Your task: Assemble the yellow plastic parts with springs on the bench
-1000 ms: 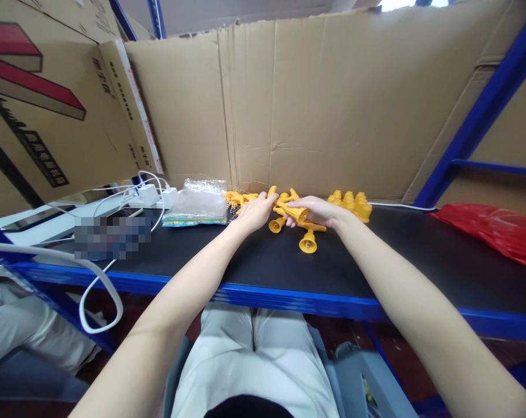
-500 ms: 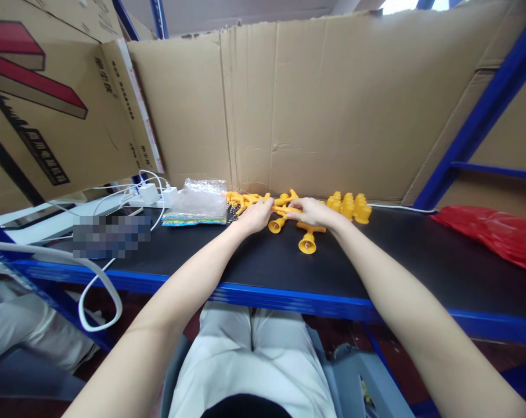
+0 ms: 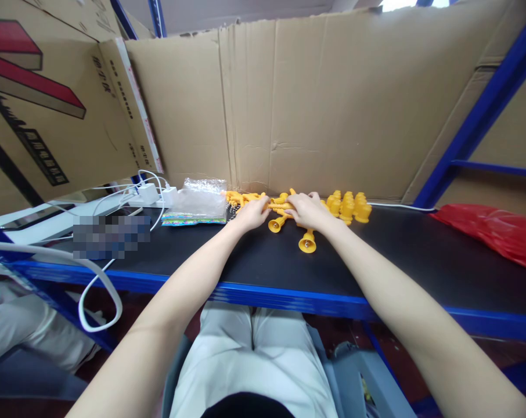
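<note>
Both my hands reach to the back of a black shelf top, into a scatter of small yellow plastic trumpet-shaped parts. My left hand is closed with its fingers pinched on one of these yellow parts. My right hand lies curled over the pile, fingers pressed on another yellow part. A yellow part with its bell toward me lies just below my right hand, and one more lies between the hands. A cluster of upright yellow parts stands right of my right hand.
A clear plastic bag on glittery sheets lies left of the pile. White chargers and cables sit further left. A red plastic bag lies at the right. Cardboard walls close the back, and blue shelf posts stand at the right.
Both hands have slid a little further back into the pile. The yellow part seen raised in my right hand a second ago is now down among the others.
</note>
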Tool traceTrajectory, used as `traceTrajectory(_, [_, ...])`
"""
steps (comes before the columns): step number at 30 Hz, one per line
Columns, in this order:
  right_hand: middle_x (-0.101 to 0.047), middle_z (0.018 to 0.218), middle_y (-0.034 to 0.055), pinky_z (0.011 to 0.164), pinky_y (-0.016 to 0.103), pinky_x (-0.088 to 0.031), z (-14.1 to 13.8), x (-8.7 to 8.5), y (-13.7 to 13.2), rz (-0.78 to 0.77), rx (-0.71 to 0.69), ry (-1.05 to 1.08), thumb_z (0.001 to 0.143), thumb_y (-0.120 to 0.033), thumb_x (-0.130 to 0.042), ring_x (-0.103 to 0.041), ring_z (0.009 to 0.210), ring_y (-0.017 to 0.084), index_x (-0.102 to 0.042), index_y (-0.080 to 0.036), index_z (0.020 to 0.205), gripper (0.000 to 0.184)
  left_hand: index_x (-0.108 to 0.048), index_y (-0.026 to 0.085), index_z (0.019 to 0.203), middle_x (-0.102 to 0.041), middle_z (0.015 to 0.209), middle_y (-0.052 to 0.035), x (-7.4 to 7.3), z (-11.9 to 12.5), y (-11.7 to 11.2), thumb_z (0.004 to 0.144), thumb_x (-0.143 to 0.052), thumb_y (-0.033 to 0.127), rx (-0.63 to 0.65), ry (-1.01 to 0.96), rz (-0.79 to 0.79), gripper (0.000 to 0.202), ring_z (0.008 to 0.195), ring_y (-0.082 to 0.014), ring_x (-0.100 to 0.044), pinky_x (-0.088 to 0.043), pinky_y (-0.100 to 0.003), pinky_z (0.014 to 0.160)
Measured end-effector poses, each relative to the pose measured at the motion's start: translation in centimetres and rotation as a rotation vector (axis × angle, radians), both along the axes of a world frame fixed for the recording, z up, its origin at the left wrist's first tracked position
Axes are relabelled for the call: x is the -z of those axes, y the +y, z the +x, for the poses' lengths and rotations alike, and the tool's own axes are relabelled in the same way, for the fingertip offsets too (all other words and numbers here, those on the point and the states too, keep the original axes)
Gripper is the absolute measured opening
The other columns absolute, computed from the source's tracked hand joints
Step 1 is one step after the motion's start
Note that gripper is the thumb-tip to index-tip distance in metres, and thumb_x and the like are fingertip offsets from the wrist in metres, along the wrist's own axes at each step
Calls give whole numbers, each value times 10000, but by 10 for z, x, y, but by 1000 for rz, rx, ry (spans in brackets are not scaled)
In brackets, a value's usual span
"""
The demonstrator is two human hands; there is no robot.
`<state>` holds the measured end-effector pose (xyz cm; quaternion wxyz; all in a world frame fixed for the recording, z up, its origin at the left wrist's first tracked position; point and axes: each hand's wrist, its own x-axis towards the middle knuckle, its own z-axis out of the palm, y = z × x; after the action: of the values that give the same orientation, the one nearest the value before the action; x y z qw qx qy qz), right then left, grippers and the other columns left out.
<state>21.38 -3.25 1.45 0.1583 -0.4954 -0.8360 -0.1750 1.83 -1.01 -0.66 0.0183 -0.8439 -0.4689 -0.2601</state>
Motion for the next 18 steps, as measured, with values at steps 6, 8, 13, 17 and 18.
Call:
traceTrajectory(6, [-644, 1040, 139, 826, 398, -275, 1, -4, -3, 76, 24, 6, 832, -214, -486, -544, 963, 285, -511, -166, 1051, 226, -568, 220, 1184, -674, 1072, -94, -8, 3, -10, 880, -458, 384, -87, 49, -5, 363, 998, -261, -623, -479, -375, 843])
traceTrajectory(8, [-647, 1028, 136, 822, 390, -271, 0, -5, -4, 73, 43, 8, 823, -203, -487, -547, 954, 283, -502, -165, 1046, 227, -592, 230, 1183, -679, 1082, -85, -10, 4, -12, 872, -473, 410, -116, 52, 3, 379, 1004, -258, -624, -478, -361, 848])
traceTrajectory(13, [-651, 1031, 141, 807, 373, -286, -4, -7, -7, 39, 84, -7, 844, -225, -504, -571, 948, 281, -485, -147, 1087, 257, -607, 246, 1203, -684, 1098, -82, -13, 6, -13, 867, -485, 369, -170, 53, 25, 378, 1024, -265, -624, -482, -354, 845])
traceTrajectory(17, [-643, 1080, 161, 766, 341, -333, -8, -6, -8, -22, 65, -5, 904, -298, -473, -587, 973, 281, -490, -127, 1114, 271, -606, 272, 1201, -685, 1099, -74, -16, 7, -14, 888, -434, 280, -215, 71, 38, 357, 1044, -250, -621, -477, -340, 851])
traceTrajectory(18, [-640, 1092, 161, 758, 335, -343, -8, -6, -7, -36, 53, -3, 921, -313, -449, -588, 980, 278, -503, -128, 1101, 264, -606, 273, 1198, -686, 1095, -73, -16, 7, -14, 892, -422, 263, -226, 74, 37, 357, 1047, -244, -621, -475, -335, 855])
